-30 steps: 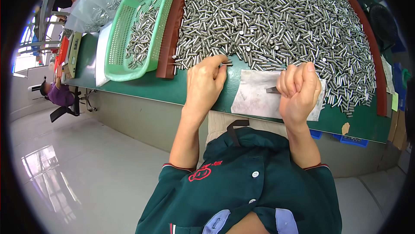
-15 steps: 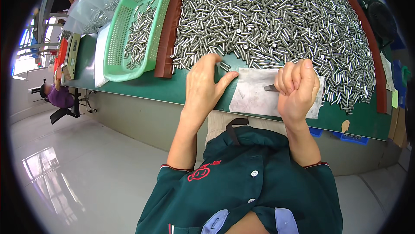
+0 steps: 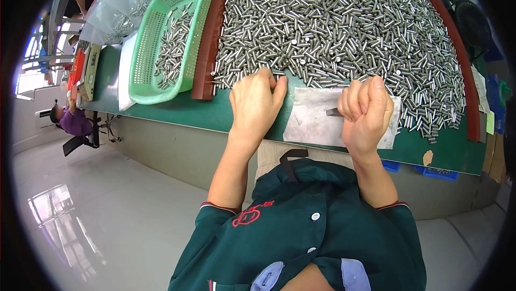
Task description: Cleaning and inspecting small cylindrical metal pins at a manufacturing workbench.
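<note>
At the near edge of a broad heap of short metal pins [image 3: 333, 27], my left hand [image 3: 252, 100] has its fingers curled. Its thumb and forefinger close about a metal pin [image 3: 279, 74]; the other fingertips are hidden. My right hand [image 3: 367, 109] makes a fist around a flat, dark metal tool [image 3: 333, 112]. Only the tool's tip sticks out to the left, so its kind cannot be told. Beneath that fist lies a smudged white cloth or paper sheet [image 3: 312, 121] on the green tabletop [image 3: 215, 115].
Dark red strips [image 3: 205, 70] border the heap. To the left stands a light green basket [image 3: 141, 65] holding more pins, with clear bags [image 3: 115, 9] and a scale [image 3: 90, 70] beyond. A black fan [image 3: 473, 25] is at far right. Another person [image 3: 75, 121] sits far left.
My left thumb and forefinger have drawn together at the heap's edge; before, they were apart. My right hand still holds the tool in nearly the same place.
</note>
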Demonstrator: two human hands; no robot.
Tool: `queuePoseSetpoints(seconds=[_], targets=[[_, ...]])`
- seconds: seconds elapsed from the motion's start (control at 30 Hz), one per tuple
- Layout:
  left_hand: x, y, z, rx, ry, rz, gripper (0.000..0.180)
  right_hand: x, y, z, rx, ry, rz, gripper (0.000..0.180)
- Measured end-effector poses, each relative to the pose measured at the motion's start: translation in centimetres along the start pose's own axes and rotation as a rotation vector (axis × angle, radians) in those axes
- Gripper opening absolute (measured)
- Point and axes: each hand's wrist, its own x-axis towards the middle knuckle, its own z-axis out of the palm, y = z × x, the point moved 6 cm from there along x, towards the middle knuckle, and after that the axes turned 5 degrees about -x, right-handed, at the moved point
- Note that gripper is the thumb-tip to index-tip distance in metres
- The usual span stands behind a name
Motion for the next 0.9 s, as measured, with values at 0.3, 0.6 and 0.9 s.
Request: queuePoseSetpoints(seconds=[0.3, 0.6, 0.9], targets=[[-0.8, 0.0, -0.7, -0.240, -0.088, 0.065, 0.013, 0.1, 0.0, 0.1, 0.015, -0.011, -0.009, 0.038], [-1.8, -2.8, 2.1, -1.618, -0.276, -0.298, 0.009, 0.0, -0.1, 0.0, 0.010, 0.001, -0.007, 0.038], [-1.8, -3.3, 2.6, -1.701, -0.276, -0.350, 0.012, 0.0, 0.0, 0.0, 0.002, 0.007, 0.005, 0.038]])
